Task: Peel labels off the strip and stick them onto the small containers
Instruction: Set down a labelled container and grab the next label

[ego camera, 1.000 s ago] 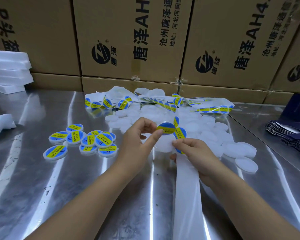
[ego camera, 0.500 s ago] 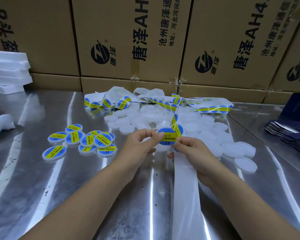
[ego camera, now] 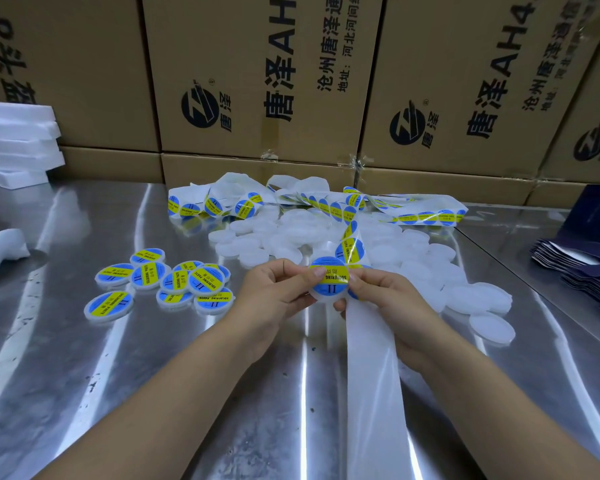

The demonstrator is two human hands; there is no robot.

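There is one camera, worn on the person's head. It looks forward and down with a wide angle over the table [ego camera: 84, 393], very near to the left hand [ego camera: 274, 294] and right hand [ego camera: 392, 299], and faces the boxes [ego camera: 257, 81] stacked behind.

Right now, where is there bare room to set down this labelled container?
Bare steel table lies open near left, bordered by the cluster of blue-and-yellow labelled round containers and your left forearm; also between that cluster and the white foam piece. Crowded: the pile of white unlabelled plastic containers, the tangled label strip behind it, dark blue packets right.
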